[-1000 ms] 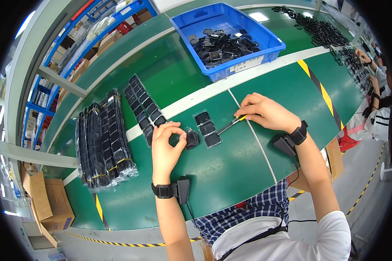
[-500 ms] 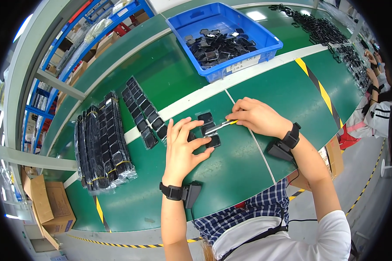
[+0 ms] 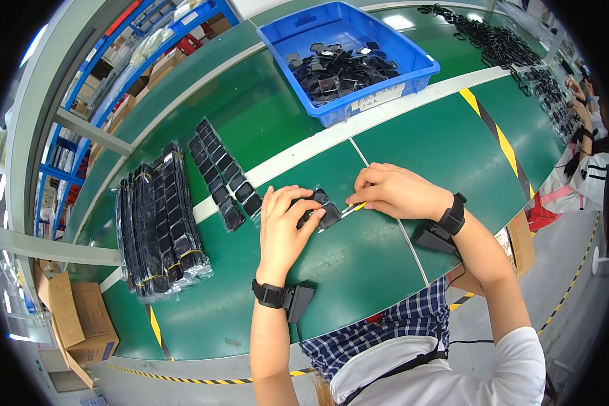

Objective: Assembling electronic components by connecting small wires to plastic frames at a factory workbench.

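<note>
My left hand (image 3: 284,223) is closed, thumb and fingers pinching a short piece of black square parts in clear plastic film (image 3: 329,211) on the green table. In my right hand (image 3: 400,193) is a slim yellow and silver utility knife (image 3: 355,208), gripped between thumb and fingers. Its silver end points left and meets the right edge of the wrapped parts; exactly where the tip lies is hard to tell. Part of the film piece is hidden under my left fingers. Just left of that hand lie two strips of similar black squares (image 3: 216,169).
A blue bin (image 3: 386,101) with loose black pieces stands at the far side. Stacked bundles of wrapped strips (image 3: 159,223) lie on the left. Black frame-like parts (image 3: 487,40) are heaped at the far right, near another person's hands (image 3: 576,101). Yellow-black tape (image 3: 497,139) crosses the table.
The black parts have been turned and now lie slanted, with my left fingers closed in on them. My right hand has drawn slightly down with the knife, now at their right edge.
</note>
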### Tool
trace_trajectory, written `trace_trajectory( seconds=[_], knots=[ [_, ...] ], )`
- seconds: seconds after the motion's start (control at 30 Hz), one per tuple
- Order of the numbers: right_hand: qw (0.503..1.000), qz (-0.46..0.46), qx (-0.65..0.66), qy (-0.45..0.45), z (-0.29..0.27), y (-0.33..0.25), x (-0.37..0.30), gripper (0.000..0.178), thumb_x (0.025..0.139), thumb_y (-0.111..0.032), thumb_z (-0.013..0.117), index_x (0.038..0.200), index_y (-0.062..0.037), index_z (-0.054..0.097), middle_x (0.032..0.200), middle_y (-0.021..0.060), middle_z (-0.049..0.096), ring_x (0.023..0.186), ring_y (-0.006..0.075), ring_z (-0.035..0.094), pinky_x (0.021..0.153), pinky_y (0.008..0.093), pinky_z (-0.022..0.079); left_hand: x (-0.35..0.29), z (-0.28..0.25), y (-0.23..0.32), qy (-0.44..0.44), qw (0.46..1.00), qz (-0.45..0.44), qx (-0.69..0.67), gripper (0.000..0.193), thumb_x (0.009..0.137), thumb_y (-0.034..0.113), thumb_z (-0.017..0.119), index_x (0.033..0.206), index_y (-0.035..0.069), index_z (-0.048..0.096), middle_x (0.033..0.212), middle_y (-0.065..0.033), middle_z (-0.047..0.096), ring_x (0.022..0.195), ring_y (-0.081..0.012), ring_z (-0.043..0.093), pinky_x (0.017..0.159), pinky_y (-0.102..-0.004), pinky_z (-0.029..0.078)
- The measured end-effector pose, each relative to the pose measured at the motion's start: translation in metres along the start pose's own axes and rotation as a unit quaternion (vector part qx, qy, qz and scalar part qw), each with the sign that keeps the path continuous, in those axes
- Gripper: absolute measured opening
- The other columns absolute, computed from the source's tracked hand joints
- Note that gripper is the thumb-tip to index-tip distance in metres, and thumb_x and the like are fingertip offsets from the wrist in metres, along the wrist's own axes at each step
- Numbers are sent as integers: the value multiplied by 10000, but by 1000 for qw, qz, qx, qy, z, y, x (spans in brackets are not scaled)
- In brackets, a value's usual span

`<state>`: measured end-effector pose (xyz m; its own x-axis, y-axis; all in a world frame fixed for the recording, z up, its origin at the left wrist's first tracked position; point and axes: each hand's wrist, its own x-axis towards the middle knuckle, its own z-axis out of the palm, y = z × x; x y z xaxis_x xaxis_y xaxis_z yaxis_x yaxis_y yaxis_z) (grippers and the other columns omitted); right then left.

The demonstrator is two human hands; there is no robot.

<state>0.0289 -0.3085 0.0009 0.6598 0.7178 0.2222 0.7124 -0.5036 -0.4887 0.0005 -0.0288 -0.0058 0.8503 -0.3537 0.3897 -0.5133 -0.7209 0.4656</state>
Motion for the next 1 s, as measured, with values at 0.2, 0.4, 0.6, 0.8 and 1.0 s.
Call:
trace_trajectory(
  seconds=[0.2, 0.4, 0.6, 0.8, 1.0],
  knots=[
    [1000, 1, 3, 0, 1, 0, 1, 273, 890, -131, 749, 1159, -173, 775, 1086, 2, 633, 1065, 224, 613, 967, 385, 498, 1, 2, -2, -7, 1000, -12, -23, 115, 841, 165, 839, 925, 123, 773, 1098, -5, 732, 1096, -232, 673, 1197, -566, 340],
    [1000, -6, -12, 25, 8, -3, 7, 258, 905, -127, 735, 1156, -175, 774, 1100, 1, 630, 1078, 222, 602, 970, 386, 483, 2, 3, -3, -21, 998, -24, -47, 104, 842, 163, 839, 926, 130, 787, 1081, -6, 740, 1061, -216, 681, 1200, -564, 335],
    [999, -18, 0, 44, 14, 1, 9, 255, 903, -113, 736, 1147, -173, 777, 1106, 5, 633, 1075, 220, 602, 970, 385, 475, 3, 2, -3, -31, 998, -31, -52, 97, 846, 172, 838, 924, 135, 795, 1083, 1, 740, 1059, -218, 679, 1201, -558, 335],
    [999, -21, -3, 35, 8, 2, 7, 263, 885, -112, 762, 1132, -199, 792, 1077, -9, 646, 1030, 215, 618, 951, 372, 483, 4, 1, -2, -38, 997, -35, -48, 102, 849, 191, 837, 925, 140, 794, 1087, 10, 740, 1071, -214, 677, 1206, -550, 331],
    [999, -16, 38, 10, -7, 7, -1, 236, 886, -109, 762, 1106, -184, 801, 1043, -9, 652, 1019, 213, 615, 928, 374, 484, 2, 2, -5, -38, 998, -28, -46, 102, 858, 186, 831, 931, 130, 786, 1112, 10, 742, 1085, -213, 678, 1208, -548, 329]
  ],
)
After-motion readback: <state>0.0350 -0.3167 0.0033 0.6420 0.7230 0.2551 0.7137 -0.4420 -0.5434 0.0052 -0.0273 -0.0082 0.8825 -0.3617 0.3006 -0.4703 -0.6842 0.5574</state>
